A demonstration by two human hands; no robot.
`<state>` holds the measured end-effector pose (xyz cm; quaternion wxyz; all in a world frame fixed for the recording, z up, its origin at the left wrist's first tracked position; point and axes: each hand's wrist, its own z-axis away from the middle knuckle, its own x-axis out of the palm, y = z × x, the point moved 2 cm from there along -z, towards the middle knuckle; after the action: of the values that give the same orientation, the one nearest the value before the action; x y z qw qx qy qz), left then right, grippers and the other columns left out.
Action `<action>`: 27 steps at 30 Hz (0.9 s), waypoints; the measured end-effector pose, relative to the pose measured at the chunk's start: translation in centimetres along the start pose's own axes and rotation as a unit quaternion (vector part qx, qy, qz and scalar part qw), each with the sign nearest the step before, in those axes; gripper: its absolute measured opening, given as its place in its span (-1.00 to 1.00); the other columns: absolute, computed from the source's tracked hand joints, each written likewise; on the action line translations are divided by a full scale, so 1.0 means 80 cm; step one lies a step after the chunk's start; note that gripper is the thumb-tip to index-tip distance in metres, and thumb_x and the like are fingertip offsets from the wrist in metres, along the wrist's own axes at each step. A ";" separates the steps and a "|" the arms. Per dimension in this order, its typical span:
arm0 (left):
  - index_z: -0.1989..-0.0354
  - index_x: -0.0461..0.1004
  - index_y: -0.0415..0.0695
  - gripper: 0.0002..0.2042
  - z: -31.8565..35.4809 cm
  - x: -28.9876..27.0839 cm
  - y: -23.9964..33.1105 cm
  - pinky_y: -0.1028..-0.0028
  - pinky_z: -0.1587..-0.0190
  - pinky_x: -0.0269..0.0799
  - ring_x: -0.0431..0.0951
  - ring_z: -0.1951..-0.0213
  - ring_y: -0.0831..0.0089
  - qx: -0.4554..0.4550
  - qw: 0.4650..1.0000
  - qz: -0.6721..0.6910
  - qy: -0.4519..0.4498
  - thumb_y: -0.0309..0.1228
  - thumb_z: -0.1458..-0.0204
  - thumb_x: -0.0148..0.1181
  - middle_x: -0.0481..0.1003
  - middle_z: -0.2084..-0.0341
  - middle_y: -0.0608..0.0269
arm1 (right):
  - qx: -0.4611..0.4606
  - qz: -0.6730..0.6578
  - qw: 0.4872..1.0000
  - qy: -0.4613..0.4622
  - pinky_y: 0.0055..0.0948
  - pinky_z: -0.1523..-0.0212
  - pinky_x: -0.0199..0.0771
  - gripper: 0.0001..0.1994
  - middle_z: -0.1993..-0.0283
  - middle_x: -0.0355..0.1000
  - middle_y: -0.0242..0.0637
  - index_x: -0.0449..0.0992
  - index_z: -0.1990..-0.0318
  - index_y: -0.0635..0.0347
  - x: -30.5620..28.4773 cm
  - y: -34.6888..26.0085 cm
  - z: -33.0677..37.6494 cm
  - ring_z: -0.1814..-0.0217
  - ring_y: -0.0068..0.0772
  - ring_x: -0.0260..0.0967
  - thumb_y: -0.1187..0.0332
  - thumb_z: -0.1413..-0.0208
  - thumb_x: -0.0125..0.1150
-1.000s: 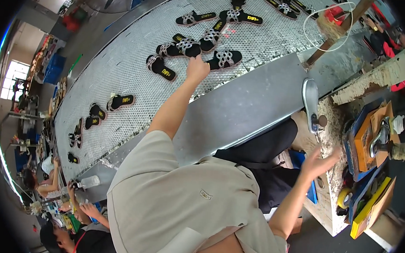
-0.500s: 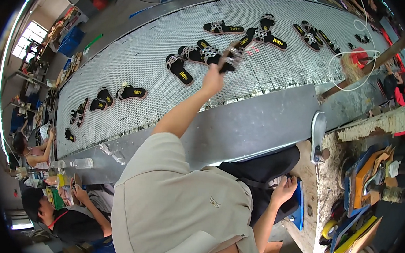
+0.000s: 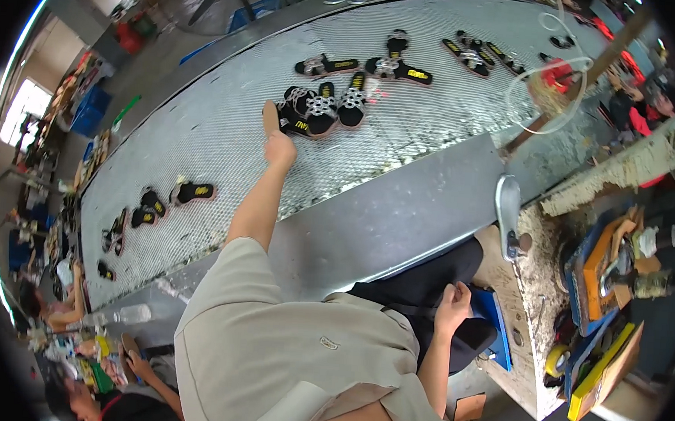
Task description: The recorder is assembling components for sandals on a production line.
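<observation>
**A footwear factory floor**

A long grey perforated metal conveyor belt (image 3: 409,82) carries black strapped sandals (image 3: 313,115) past seated workers. Beside it stands a rough, glue-crusted workbench (image 3: 534,302) crowded with blue and yellow tools (image 3: 602,346).

The left arm is stretching far out, its left hand (image 3: 278,137) lying open and flat with fingers extended; the right arm is hanging bent near the body, right hand (image 3: 454,306) loosely curled
</observation>
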<state>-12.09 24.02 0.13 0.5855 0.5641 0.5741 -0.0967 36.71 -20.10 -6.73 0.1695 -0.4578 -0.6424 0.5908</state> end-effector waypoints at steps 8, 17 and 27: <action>-0.06 0.48 -0.28 -0.69 -0.069 0.100 0.217 -0.06 -0.04 0.57 0.65 0.02 -0.23 0.265 0.964 0.020 0.005 -0.35 -0.25 0.06 0.62 0.09 -0.27 | -0.050 0.013 0.995 0.086 -0.16 -0.18 0.55 -0.57 -0.05 0.60 0.11 0.53 -0.14 0.38 -0.057 -0.030 -0.084 -0.11 0.07 0.60 0.32 -0.20 0.37; -0.09 0.37 -0.29 -0.63 0.150 -0.018 0.435 0.11 0.21 0.52 0.61 0.24 0.07 0.142 0.834 0.533 -0.021 -0.46 -0.11 0.14 0.56 0.21 -0.05 | -0.168 0.264 0.826 0.469 0.15 -0.57 0.01 -0.38 -0.24 0.39 0.20 0.37 -0.20 0.49 -0.300 -0.106 -0.228 -0.49 0.37 0.11 0.25 -0.10 0.44; 0.22 0.46 -0.15 -0.90 0.493 -0.068 0.418 0.41 0.31 0.53 0.55 0.39 0.42 0.007 0.520 0.670 -0.530 -0.45 -0.16 0.21 0.48 0.42 0.28 | -0.003 0.313 0.827 0.467 0.23 -0.45 0.16 -0.39 0.09 0.49 0.11 0.41 0.09 0.38 -0.325 -0.105 -0.406 -0.21 0.24 0.38 0.03 0.08 0.53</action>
<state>33.82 2.22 11.11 0.6698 0.6303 -0.3906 0.0392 71.69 -20.04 17.34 0.2536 -0.8562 -0.3106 0.3256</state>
